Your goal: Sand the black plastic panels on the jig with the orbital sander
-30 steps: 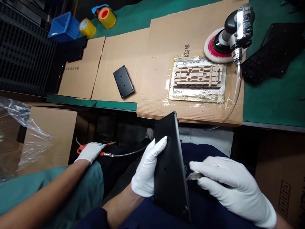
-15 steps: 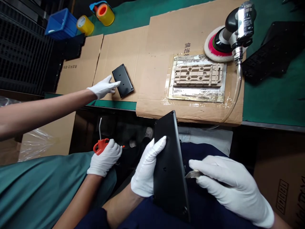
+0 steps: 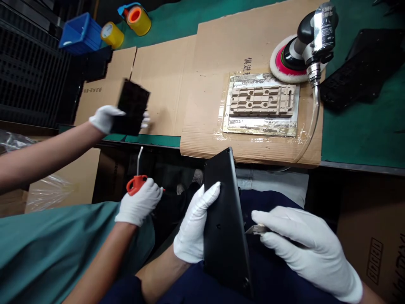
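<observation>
My left hand [image 3: 193, 230], in a white glove, grips the left edge of a long black plastic panel [image 3: 226, 228] that stands on edge over my lap. My right hand [image 3: 303, 249], also gloved, is closed on a small metal blade [image 3: 255, 229] whose tip touches the panel's right edge. A co-worker on my left, in a green garment, holds a small black plate [image 3: 131, 107] lifted off the cardboard in one gloved hand [image 3: 104, 118]. The co-worker's other gloved hand [image 3: 139, 207] holds an orange air blow gun [image 3: 136, 181].
Cardboard sheets [image 3: 177, 76] cover the green bench. A tan jig on a metal plate [image 3: 262, 103] lies ahead, with a pneumatic polisher [image 3: 303, 46] behind it. Black trays [image 3: 363, 67] sit at the right, tape rolls [image 3: 126, 23] and a blue bin [image 3: 79, 33] at the back left.
The co-worker's hand reached onto the cardboard, took the small black plate and lifted it leftward. Their other hand raised the orange blow gun. My hands and the panel stayed almost still.
</observation>
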Motion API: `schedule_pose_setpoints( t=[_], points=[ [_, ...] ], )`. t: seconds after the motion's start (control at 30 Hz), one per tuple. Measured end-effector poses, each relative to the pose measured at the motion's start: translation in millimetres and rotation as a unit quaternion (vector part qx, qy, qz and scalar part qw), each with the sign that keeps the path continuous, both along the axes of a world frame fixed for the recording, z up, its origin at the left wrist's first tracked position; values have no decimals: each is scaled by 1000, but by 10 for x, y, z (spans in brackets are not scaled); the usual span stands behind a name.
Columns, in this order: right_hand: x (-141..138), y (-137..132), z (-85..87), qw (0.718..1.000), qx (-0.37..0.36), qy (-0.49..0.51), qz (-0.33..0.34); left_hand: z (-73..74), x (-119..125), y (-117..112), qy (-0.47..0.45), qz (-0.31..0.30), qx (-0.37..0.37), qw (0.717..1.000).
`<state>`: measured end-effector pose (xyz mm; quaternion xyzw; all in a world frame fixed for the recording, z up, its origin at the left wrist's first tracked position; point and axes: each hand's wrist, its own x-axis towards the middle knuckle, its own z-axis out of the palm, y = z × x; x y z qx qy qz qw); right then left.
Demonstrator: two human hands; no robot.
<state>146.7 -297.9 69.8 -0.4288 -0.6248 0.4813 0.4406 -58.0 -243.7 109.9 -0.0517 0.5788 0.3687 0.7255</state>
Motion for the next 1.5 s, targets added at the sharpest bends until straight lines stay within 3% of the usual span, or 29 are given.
schedule_pose_setpoints(
  t=[0.6,1.2,1.27,1.33,1.43,1.5],
  points=[
    [18,12,-38,998,23,32,44,42,-4,35,-1,-16,-12,1000],
    [40,-22,-93,995,36,59,73,-7,-37,37,-7,-13,-19,1000],
    [55,-54,-125,995,-7,73,74,-48,-36,45,1,11,-28,1000],
    [71,-68,-161,988,-117,95,30,-100,-25,77,10,38,-41,998],
    [60,12,-172,938,-309,140,-73,-172,10,162,18,45,-42,998],
    [14,135,-133,903,-388,170,-75,-207,37,221,13,37,-24,999]
  ],
)
